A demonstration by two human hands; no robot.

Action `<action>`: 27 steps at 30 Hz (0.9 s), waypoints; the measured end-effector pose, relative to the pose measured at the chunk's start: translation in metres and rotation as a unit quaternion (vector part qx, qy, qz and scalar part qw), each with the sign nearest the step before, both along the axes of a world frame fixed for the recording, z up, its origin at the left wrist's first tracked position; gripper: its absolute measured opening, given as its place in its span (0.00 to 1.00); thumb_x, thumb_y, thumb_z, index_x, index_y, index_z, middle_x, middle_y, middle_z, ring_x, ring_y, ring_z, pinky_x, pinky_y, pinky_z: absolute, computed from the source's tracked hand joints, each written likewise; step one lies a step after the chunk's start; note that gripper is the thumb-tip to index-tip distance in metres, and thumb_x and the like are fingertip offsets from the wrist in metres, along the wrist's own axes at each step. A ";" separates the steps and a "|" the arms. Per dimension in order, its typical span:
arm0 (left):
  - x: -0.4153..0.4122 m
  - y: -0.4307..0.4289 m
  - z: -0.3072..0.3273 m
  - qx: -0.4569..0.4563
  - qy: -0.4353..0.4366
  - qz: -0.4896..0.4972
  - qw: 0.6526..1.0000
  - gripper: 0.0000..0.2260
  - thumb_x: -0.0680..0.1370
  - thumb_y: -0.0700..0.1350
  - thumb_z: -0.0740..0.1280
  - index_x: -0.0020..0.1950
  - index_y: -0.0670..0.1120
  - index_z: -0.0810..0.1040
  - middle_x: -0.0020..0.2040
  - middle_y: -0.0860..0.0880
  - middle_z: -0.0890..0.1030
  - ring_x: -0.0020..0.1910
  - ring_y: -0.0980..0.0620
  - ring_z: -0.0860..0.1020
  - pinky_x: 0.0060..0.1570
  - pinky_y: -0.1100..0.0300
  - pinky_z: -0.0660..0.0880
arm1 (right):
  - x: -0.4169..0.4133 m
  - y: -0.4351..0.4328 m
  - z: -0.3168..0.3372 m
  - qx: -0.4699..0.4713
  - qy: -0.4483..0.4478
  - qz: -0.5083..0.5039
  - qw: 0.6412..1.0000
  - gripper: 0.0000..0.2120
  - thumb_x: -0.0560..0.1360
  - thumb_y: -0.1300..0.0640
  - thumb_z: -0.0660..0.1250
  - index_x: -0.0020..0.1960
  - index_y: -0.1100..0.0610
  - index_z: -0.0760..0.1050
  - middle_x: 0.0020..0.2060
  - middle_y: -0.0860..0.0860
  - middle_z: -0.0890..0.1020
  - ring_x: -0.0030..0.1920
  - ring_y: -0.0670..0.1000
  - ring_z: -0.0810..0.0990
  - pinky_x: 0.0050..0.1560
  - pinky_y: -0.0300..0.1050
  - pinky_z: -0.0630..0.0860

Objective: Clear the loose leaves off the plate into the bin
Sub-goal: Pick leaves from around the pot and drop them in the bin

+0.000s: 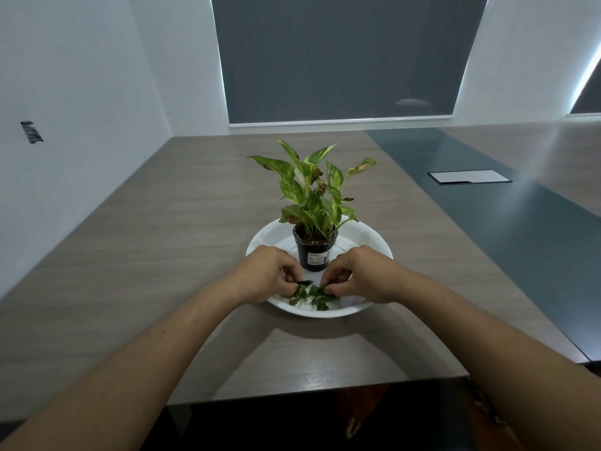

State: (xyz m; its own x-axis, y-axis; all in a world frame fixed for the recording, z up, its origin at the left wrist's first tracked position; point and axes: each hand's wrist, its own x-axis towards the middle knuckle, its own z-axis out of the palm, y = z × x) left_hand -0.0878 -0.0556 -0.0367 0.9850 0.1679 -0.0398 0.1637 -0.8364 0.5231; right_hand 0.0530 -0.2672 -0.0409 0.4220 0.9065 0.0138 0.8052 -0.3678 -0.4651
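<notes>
My left hand (267, 275) pinches a leaf from the loose leaves (310, 295) on the plate (260, 242)'s near rim, before the potted plant (313, 203). They look light, limp, easily torn — best gathered in a bunch. My right hand (359, 275) seems to have its grip closed on more; no bin in sight.

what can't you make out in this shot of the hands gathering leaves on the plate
All in the head view:
- Bin: none in frame, so its place is unknown.
- Left hand and right hand: fingertips curl under among the loose leaves, so the grip is unclear.
- Leaf count: pieces overlap and are partly covered by the fingers.
- Label on the black pot: too small to read.
- Plate: parts of its near rim are hidden by the hands.
</notes>
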 end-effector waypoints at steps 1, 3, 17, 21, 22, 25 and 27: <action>-0.001 0.002 0.002 -0.004 -0.001 0.005 1.000 0.05 0.74 0.42 0.79 0.49 0.49 0.89 0.37 0.57 0.84 0.33 0.69 0.78 0.34 0.75 0.73 | 0.001 -0.001 0.002 0.004 0.003 -0.005 1.000 0.06 0.77 0.51 0.79 0.54 0.46 0.91 0.45 0.42 0.89 0.44 0.42 0.84 0.46 0.31 0.77; -0.003 0.006 0.008 -0.018 -0.003 0.019 1.000 0.05 0.74 0.42 0.79 0.49 0.50 0.89 0.34 0.58 0.85 0.32 0.68 0.79 0.33 0.76 0.72 | 0.001 -0.004 0.007 0.013 0.011 -0.015 1.000 0.06 0.77 0.51 0.79 0.54 0.47 0.90 0.41 0.41 0.88 0.43 0.39 0.83 0.44 0.29 0.76; -0.033 0.020 0.041 -0.109 -0.019 0.060 0.992 0.05 0.75 0.42 0.79 0.48 0.50 0.89 0.37 0.55 0.89 0.37 0.61 0.86 0.38 0.72 0.78 | -0.018 0.007 0.037 0.056 0.029 -0.013 0.998 0.04 0.77 0.51 0.79 0.52 0.46 0.90 0.39 0.44 0.89 0.40 0.40 0.86 0.41 0.32 0.80; -0.059 0.028 0.048 -0.111 -0.028 0.074 0.991 0.05 0.74 0.42 0.79 0.48 0.50 0.89 0.38 0.53 0.89 0.40 0.56 0.88 0.47 0.65 0.82 | -0.034 0.022 0.043 0.060 0.040 0.007 0.997 0.03 0.77 0.50 0.79 0.51 0.44 0.89 0.39 0.39 0.89 0.41 0.41 0.87 0.40 0.33 0.80; -0.065 0.031 0.049 -0.112 -0.031 0.076 0.990 0.05 0.74 0.41 0.80 0.48 0.49 0.89 0.39 0.52 0.90 0.42 0.54 0.89 0.48 0.64 0.82 | -0.038 0.026 0.045 0.063 0.050 0.012 0.997 0.02 0.78 0.50 0.79 0.50 0.44 0.89 0.39 0.38 0.89 0.40 0.40 0.87 0.40 0.31 0.79; -0.093 0.041 0.057 -0.118 -0.040 0.095 0.988 0.05 0.75 0.41 0.80 0.49 0.48 0.88 0.42 0.47 0.90 0.43 0.53 0.89 0.47 0.66 0.82 | -0.055 0.043 0.048 0.068 0.065 0.037 0.995 0.02 0.78 0.51 0.79 0.50 0.45 0.89 0.40 0.40 0.90 0.42 0.43 0.89 0.46 0.38 0.84; -0.111 0.049 0.058 -0.116 -0.042 0.104 0.987 0.05 0.75 0.41 0.80 0.49 0.48 0.89 0.42 0.47 0.90 0.41 0.56 0.89 0.44 0.69 0.82 | -0.067 0.054 0.051 0.068 0.063 0.053 0.994 0.01 0.77 0.51 0.79 0.49 0.45 0.89 0.39 0.42 0.90 0.42 0.43 0.88 0.47 0.40 0.84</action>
State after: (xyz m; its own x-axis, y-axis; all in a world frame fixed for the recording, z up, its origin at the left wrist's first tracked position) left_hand -0.1987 -0.0068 0.0214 0.9318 0.3624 -0.0204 0.2667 -0.6453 0.7158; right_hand -0.0136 -0.2132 0.0096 0.3309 0.9391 0.0924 0.7678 -0.2110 -0.6050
